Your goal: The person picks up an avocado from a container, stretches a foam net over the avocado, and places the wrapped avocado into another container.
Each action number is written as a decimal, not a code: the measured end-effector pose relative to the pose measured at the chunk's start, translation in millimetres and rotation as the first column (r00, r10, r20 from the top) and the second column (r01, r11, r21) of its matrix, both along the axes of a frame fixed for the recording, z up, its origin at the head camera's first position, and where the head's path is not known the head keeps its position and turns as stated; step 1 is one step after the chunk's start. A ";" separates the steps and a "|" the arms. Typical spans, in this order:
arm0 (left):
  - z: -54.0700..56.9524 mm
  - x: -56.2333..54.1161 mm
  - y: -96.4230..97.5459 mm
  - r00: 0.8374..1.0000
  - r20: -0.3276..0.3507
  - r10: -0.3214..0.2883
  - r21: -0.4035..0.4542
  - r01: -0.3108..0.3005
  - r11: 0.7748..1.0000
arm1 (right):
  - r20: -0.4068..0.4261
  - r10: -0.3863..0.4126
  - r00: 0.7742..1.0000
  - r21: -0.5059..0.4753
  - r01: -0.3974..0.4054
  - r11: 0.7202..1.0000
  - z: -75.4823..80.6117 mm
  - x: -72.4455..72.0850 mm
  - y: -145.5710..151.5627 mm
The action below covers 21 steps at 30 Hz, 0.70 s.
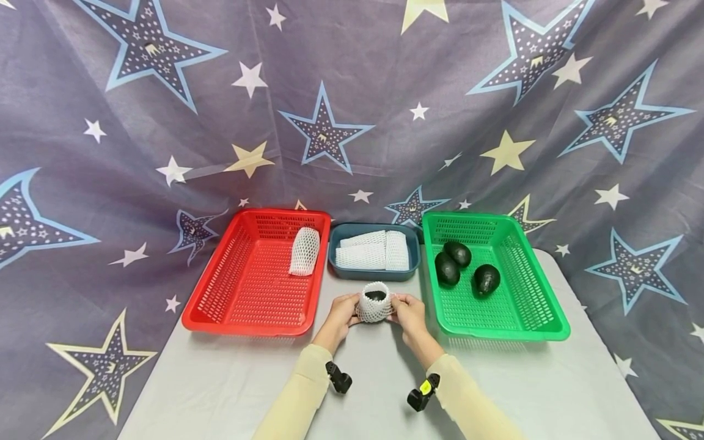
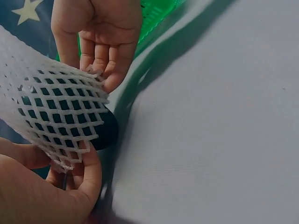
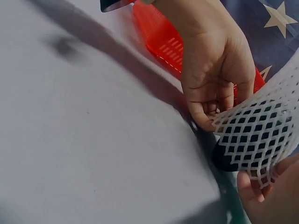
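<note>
Over the table's middle, a dark avocado sits inside a white foam net sleeve. My left hand pinches the sleeve's edge on one side, thumb and fingers on the mesh. On the opposite side my right hand pinches the same edge. In the left wrist view, the rounded end of the avocado pokes out past the mesh between both hands. The right wrist view has that bare dark end too, with the rest showing through the diamond holes.
A red basket at left holds one white net-sleeved item. Behind my hands, a blue tray contains several flat white foam nets. The green basket at right has three avocados in it. A star-patterned cloth hangs behind.
</note>
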<state>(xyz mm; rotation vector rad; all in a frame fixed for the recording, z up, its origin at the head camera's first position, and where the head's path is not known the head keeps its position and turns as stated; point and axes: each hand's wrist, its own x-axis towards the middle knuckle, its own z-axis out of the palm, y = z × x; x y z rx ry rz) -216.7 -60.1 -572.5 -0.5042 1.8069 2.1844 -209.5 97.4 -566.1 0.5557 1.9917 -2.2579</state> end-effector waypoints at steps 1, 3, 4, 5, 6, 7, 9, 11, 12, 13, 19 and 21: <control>-1.0 -0.2 0.5 1.000 -0.003 0.000 -0.002 0.000 1.000 | -0.002 -0.002 1.000 -0.005 0.002 1.000 -0.3 0.3 -0.2; -2.3 -0.5 2.7 1.000 -0.004 0.012 -0.005 -0.012 1.000 | -0.007 -0.009 1.000 -0.014 0.009 1.000 -1.0 0.6 -1.0; -3.5 -0.7 3.8 1.000 -0.007 0.023 -0.008 -0.023 1.000 | -0.008 -0.013 1.000 -0.017 0.012 1.000 -1.3 0.7 -1.2; -4.7 -1.1 4.7 0.999 -0.011 0.036 -0.007 -0.037 0.999 | -0.006 -0.018 1.000 -0.018 0.018 1.000 -1.5 0.5 -1.8; -6.5 -1.6 5.6 0.998 -0.020 0.051 -0.006 -0.051 0.999 | -0.005 -0.026 1.000 -0.018 0.026 1.000 -1.5 0.1 -2.5; -8.1 -2.1 6.5 0.997 -0.026 0.069 -0.008 -0.069 0.998 | -0.005 -0.031 1.000 -0.019 0.031 0.999 -1.9 -0.2 -3.0; -12.7 -3.6 7.3 0.994 -0.053 0.095 -0.007 -0.095 0.995 | -0.006 -0.038 0.999 -0.022 0.038 0.999 -3.0 -0.8 -4.4; -15.1 -4.2 8.0 0.990 -0.071 0.120 -0.020 -0.122 0.992 | -0.004 -0.049 0.999 -0.025 0.049 0.998 -5.2 -2.0 -6.1; -15.9 -4.4 8.4 0.988 -0.083 0.131 -0.035 -0.134 0.990 | -0.005 -0.053 0.999 -0.029 0.053 0.998 -6.5 -2.5 -7.0; -15.7 -4.2 8.9 0.986 -0.087 0.141 -0.051 -0.146 0.988 | -0.011 -0.054 0.999 -0.031 0.053 0.998 -8.2 -2.9 -7.9; -10.9 -1.4 12.0 0.978 -0.089 0.187 -0.212 -0.202 0.956 | -0.021 -0.044 0.999 0.024 0.044 0.999 -16.4 -2.8 -11.6; -10.6 -1.3 12.2 0.978 -0.097 0.183 -0.277 -0.203 0.939 | -0.022 -0.041 0.999 0.060 0.043 0.997 -18.7 -2.3 -11.9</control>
